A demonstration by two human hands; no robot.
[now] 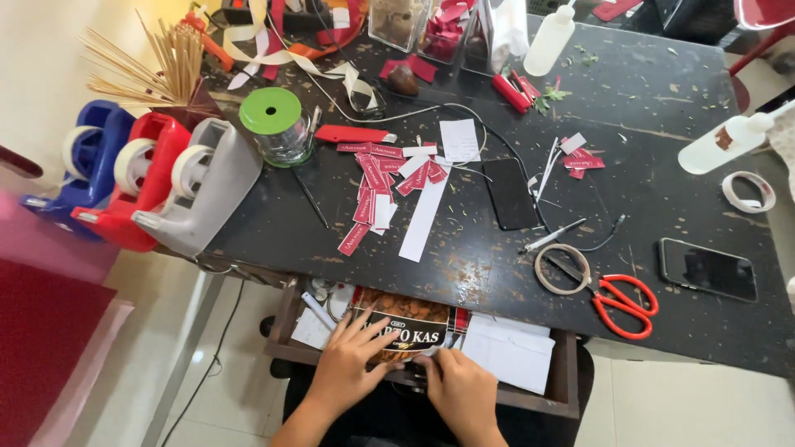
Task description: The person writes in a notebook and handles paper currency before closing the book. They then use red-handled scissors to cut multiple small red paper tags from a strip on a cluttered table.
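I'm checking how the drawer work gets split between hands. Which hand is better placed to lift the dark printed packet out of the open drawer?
Probably the left hand: its fingers lie spread on the dark printed packet, while the right hand sits at the wooden drawer's front edge.

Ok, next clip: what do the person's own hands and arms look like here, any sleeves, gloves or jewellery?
Both are bare. The left hand and right hand wear no gloves, and no ring, watch or bracelet shows on them. The forearms that reach in from the bottom edge carry no sleeves as far as the frame shows. The nails look short and unpainted, though they are too small to be sure.
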